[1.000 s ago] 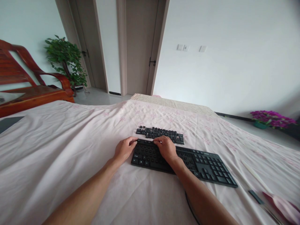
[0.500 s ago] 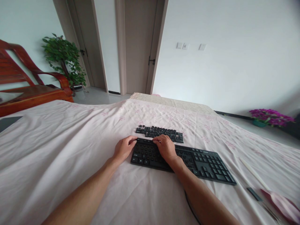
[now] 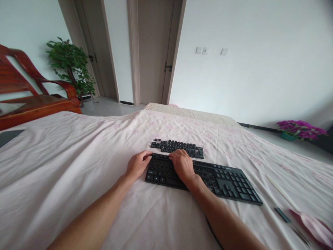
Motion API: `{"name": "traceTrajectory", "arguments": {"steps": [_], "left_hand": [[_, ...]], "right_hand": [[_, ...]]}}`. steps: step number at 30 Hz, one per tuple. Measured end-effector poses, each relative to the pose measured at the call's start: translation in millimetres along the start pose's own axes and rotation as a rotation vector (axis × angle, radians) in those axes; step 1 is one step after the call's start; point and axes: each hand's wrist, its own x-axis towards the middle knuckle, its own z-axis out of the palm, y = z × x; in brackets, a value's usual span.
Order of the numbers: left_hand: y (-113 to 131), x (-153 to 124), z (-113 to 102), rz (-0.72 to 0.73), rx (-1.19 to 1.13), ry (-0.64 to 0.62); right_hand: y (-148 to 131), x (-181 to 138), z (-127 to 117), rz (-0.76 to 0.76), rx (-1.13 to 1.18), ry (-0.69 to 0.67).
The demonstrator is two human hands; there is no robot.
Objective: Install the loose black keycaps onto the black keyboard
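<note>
A black computer keyboard (image 3: 234, 184) lies on the pink-white cloth, many keycaps off its main block, so bare round key posts show. My left hand (image 3: 137, 165) is closed at the keyboard's far left corner, thumb and fingers pinching its edge. Over the top key row rests my right hand (image 3: 182, 165), its fingers drawn together; whatever is beneath the fingertips is hidden. Loose black keycaps (image 3: 179, 146) sit in rows just beyond the keyboard, with a couple of small ones apart at the left end.
At the right on the cloth (image 3: 125, 215) lie a long pale stick (image 3: 281, 189), a dark-handled tool with metal prongs (image 3: 283, 215) and a pink-and-white object (image 3: 314, 225). A dark cable (image 3: 214, 234) runs under my right forearm. A dark flat thing (image 3: 10, 136) sits far left.
My right hand has shifted very slightly left along the top key row, its wrist moving a little too. My left hand and the keyboard stay in place.
</note>
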Motion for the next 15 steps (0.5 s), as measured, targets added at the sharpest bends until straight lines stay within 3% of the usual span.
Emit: {"name": "traceTrajectory", "arguments": {"steps": [8, 15], "left_hand": [[1, 0, 0, -0.009, 0.004, 0.003], [3, 0, 0, -0.026, -0.011, -0.01]], "right_hand": [[-8, -3, -5, -0.113, -0.151, -0.022], [-22, -10, -16, -0.106, -0.195, -0.075]]}}
